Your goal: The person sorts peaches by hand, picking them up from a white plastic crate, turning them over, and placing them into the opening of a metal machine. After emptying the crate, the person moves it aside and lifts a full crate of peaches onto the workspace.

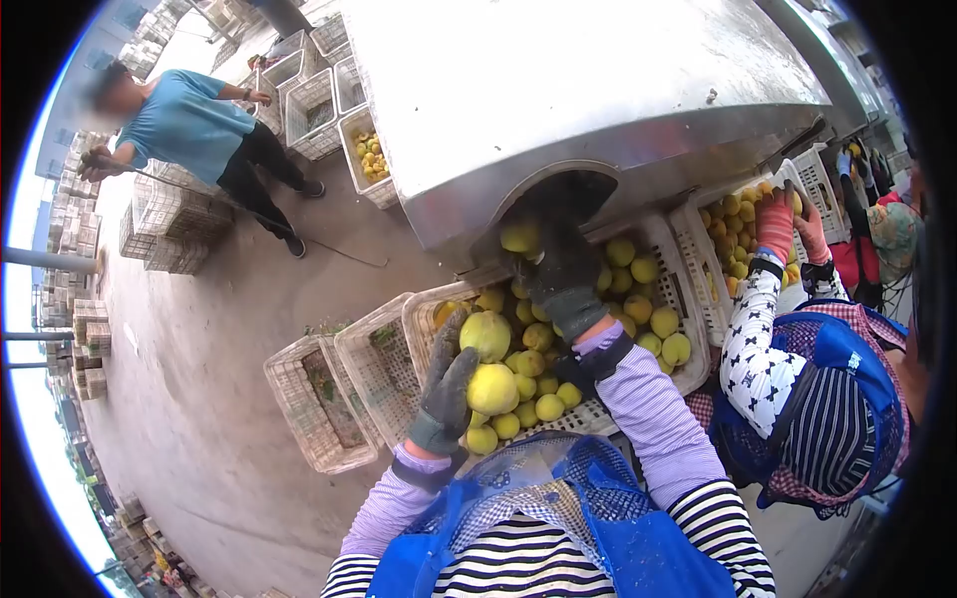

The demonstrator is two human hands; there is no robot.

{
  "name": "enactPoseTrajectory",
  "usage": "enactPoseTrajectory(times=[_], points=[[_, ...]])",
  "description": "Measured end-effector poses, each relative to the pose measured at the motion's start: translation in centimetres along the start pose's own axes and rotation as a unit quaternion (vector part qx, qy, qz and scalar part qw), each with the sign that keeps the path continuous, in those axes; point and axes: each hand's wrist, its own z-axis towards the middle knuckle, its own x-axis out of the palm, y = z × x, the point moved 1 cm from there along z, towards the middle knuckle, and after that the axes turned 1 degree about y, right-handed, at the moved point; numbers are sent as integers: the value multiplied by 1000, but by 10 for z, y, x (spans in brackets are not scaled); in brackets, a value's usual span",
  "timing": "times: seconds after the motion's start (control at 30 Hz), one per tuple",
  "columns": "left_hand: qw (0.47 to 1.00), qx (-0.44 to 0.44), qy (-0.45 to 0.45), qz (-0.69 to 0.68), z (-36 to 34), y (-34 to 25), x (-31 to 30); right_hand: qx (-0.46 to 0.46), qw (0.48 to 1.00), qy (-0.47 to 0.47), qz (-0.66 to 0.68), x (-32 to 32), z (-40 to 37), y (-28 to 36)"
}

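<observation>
My left hand (446, 384), in a dark grey glove, is closed round two yellow peaches, an upper peach (485, 337) and a lower peach (491, 390). Both are held above the left part of a pale plastic crate (690, 289) full of peaches. At the rounded opening (583, 184) of a metal machine, my right hand (564, 277), gloved too, grips another peach (519, 237). Its fingertips are partly hidden in the opening's shadow. More loose peaches (533, 361) lie in the crate below both hands.
Two crates (371, 344) stand on the floor at left. A co-worker's striped-gloved hands (783, 221) reach over a fruit crate (733, 224) at right. Another person in a blue shirt (189, 125) holds a long hooked rod (329, 249) near stacked crates. The metal housing (598, 90) juts out ahead.
</observation>
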Motion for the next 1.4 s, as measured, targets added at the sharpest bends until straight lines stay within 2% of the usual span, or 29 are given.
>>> enactPoseTrajectory(times=[0.07,0.13,0.23,0.27,0.33,0.37,0.43,0.57,0.6,0.63,0.7,0.83,0.87,0.97,1.0,1.03,1.07,1.17,1.27,1.3,1.33,1.37,1.4], points=[[998,-20,11,-61,-4,-2,-1,-45,999,4,18,1,15,0],[990,-62,42,-117,-5,-19,3,-39,996,79,12,1,34,-2],[978,-72,31,-192,-4,-13,2,-16,991,77,111,-16,28,-10],[983,-72,15,-166,-5,-11,-1,-7,985,60,159,-26,20,-9],[990,-9,35,-137,-2,-12,4,56,946,180,265,-84,-11,23],[991,20,47,-122,-3,-13,6,13,946,179,271,-90,-31,29],[988,-18,75,-137,-3,-13,13,-69,942,173,279,-97,-59,35],[985,-95,93,-113,-4,3,20,-58,935,193,292,-102,-77,24],[990,-98,73,-75,-5,3,25,-56,937,196,285,-104,-75,22],[988,-100,78,-92,-4,-4,31,-55,939,199,276,-106,-73,20],[983,-101,87,-129,2,-12,40,18,931,179,316,-101,-72,18],[989,-98,65,-92,32,2,32,126,919,114,356,-87,-54,27],[989,-95,58,-95,41,4,31,79,946,74,306,-71,-50,21],[987,-116,28,-112,65,15,24,23,979,33,198,-54,-28,19],[985,-111,16,-132,69,17,26,56,984,87,143,-52,-22,21],[983,-106,6,-152,73,17,27,43,986,79,137,-45,-19,17],[991,-82,4,-109,75,18,25,30,988,73,130,-35,-18,10],[991,-85,33,-98,64,0,29,-10,997,62,53,-26,-18,1],[983,-102,25,-151,57,13,14,-31,999,39,3,-13,-14,-10],[999,15,33,8,53,18,5,-33,999,31,-2,-8,-14,-11],[976,130,40,168,49,27,-4,-37,998,49,28,-9,-6,-8],[915,237,47,324,44,30,-9,-40,995,67,58,-13,9,-4],[938,194,58,280,41,32,-10,-41,992,83,88,-15,23,-3]])
